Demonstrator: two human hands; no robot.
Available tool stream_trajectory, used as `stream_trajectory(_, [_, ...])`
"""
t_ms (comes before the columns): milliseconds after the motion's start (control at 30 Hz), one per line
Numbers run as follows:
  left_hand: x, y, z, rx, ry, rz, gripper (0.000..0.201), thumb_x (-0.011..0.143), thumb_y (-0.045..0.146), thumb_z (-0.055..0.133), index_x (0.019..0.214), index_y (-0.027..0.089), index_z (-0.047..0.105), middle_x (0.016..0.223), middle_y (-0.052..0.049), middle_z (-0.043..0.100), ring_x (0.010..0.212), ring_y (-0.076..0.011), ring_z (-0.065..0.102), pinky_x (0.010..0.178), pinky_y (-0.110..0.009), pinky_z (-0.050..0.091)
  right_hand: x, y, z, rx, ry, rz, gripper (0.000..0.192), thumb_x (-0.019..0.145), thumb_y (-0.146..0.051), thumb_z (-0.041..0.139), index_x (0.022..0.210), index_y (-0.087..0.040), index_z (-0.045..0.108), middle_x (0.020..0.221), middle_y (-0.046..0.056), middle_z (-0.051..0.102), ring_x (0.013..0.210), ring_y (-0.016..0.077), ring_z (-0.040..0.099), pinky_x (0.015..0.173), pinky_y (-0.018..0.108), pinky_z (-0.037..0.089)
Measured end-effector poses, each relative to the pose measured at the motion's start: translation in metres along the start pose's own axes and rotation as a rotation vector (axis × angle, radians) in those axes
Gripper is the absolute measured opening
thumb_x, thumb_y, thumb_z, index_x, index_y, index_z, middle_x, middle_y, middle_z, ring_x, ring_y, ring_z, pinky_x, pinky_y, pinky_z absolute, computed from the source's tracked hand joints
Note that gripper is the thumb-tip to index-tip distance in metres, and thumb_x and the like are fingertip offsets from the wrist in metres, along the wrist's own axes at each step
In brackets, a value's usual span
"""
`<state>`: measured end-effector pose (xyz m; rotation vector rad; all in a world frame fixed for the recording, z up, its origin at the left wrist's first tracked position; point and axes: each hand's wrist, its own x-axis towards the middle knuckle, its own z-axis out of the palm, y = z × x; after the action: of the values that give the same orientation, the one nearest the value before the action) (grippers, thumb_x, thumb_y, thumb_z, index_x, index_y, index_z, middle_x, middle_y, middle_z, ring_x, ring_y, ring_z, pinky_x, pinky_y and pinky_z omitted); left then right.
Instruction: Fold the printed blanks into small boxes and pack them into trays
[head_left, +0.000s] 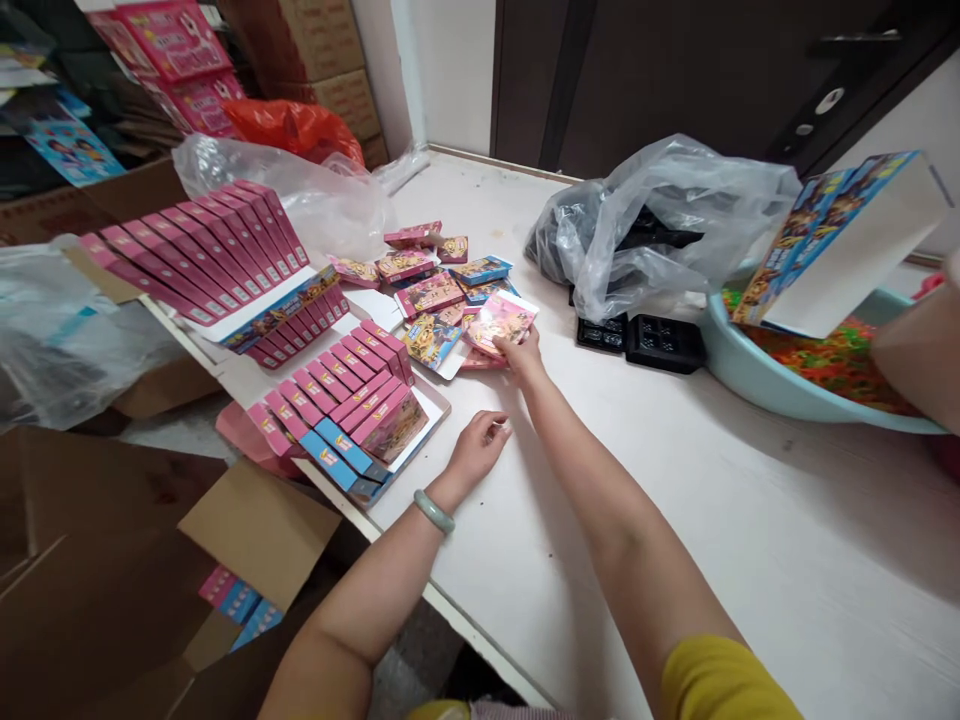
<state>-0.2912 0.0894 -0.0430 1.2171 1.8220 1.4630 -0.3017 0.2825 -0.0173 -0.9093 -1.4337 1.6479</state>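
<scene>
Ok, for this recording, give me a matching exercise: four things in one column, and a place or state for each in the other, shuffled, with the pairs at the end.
Column one
1. Bare right hand
2. Pale green ring-shaped bangle
3. Light blue round plastic basin
4. Bright red crumpled plastic bag

Column two
A. Around the wrist of the bare left hand
B. Behind the clear plastic bag at the upper left
C. Gripping a pink flat cardboard box
D. Containing orange and green stringy pieces

Pairs: 1-C, 2-A, 3-D, 4-B
</scene>
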Motion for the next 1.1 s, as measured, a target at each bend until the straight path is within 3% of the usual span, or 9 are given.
stream_trajectory(67, [0.000, 0.000, 0.000, -0.017, -0.002, -0.005, 0.020, 0.087, 0.025, 0.058, 0.104, 0.017, 0.065, 0.102, -0.006, 0.066, 0.088, -0.0153, 0.062, 0.079, -0.029, 0.054, -0.002, 0.000, -0.014, 0.158, -0.029, 0.080, 0.059, 0.063, -0.020, 0.074, 0.118, -0.019, 0.052, 0.118, 0.009, 0.069, 0.110, 0.0244, 0.066, 0.102, 0.047, 0.051])
stream_trajectory(133, [0.000, -0.001, 0.002, -0.036, -0.003, -0.008, 0.020, 0.086, 0.026, 0.059, 0.103, 0.018, 0.065, 0.102, -0.006, 0.066, 0.088, -0.0153, 0.062, 0.079, -0.029, 0.054, -0.007, -0.001, -0.027, 0.283, -0.085, 0.163, 0.042, 0.064, -0.019, 0.075, 0.103, -0.019, 0.059, 0.102, 0.007, 0.074, 0.101, 0.0251, 0.070, 0.098, 0.047, 0.054])
stream_trajectory(300, [0.001, -0.005, 0.005, -0.097, 0.027, -0.038, 0.023, 0.086, 0.029, 0.061, 0.106, 0.018, 0.065, 0.104, -0.006, 0.063, 0.088, -0.0146, 0.062, 0.079, -0.028, 0.053, -0.015, -0.012, -0.032, 0.408, -0.154, 0.310, 0.032, 0.068, -0.015, 0.073, 0.098, -0.018, 0.061, 0.093, 0.006, 0.076, 0.099, 0.0250, 0.072, 0.098, 0.045, 0.056])
stream_trajectory(533, [0.002, -0.004, 0.004, -0.166, 0.042, -0.120, 0.027, 0.084, 0.025, 0.062, 0.110, 0.017, 0.061, 0.111, -0.008, 0.059, 0.082, -0.0119, 0.060, 0.070, -0.024, 0.052, -0.007, -0.027, -0.009, 0.498, -0.048, 0.277, 0.032, 0.071, -0.003, 0.066, 0.099, -0.019, 0.061, 0.089, 0.001, 0.076, 0.098, 0.0215, 0.072, 0.097, 0.040, 0.057])
stream_trajectory(733, [-0.002, -0.001, 0.006, -0.120, 0.019, -0.047, 0.026, 0.084, 0.022, 0.060, 0.110, 0.017, 0.061, 0.108, -0.008, 0.059, 0.080, -0.0120, 0.059, 0.071, -0.026, 0.052, 0.029, -0.033, 0.013, 0.565, -0.059, 0.280, 0.023, 0.080, -0.010, 0.065, 0.100, -0.018, 0.059, 0.085, 0.001, 0.075, 0.094, 0.0190, 0.072, 0.092, 0.038, 0.060])
stream_trajectory(967, [-0.005, 0.005, 0.005, 0.010, 0.000, 0.042, 0.025, 0.083, 0.015, 0.053, 0.107, 0.019, 0.058, 0.107, -0.007, 0.059, 0.077, -0.0136, 0.059, 0.068, -0.028, 0.052, 0.064, -0.044, 0.078, 0.683, 0.007, 0.202, 0.035, 0.074, -0.003, 0.066, 0.104, -0.019, 0.056, 0.077, -0.005, 0.072, 0.075, 0.0139, 0.071, 0.079, 0.033, 0.063])
stream_trajectory(1100, [-0.009, 0.008, 0.003, 0.097, -0.025, 0.113, 0.027, 0.085, 0.013, 0.050, 0.110, 0.020, 0.056, 0.108, -0.007, 0.058, 0.081, -0.0151, 0.059, 0.074, -0.031, 0.055, 0.064, -0.036, 0.080, 0.639, 0.046, 0.151, 0.039, 0.068, -0.002, 0.070, 0.099, -0.021, 0.055, 0.078, -0.007, 0.071, 0.075, 0.0139, 0.070, 0.078, 0.033, 0.063])
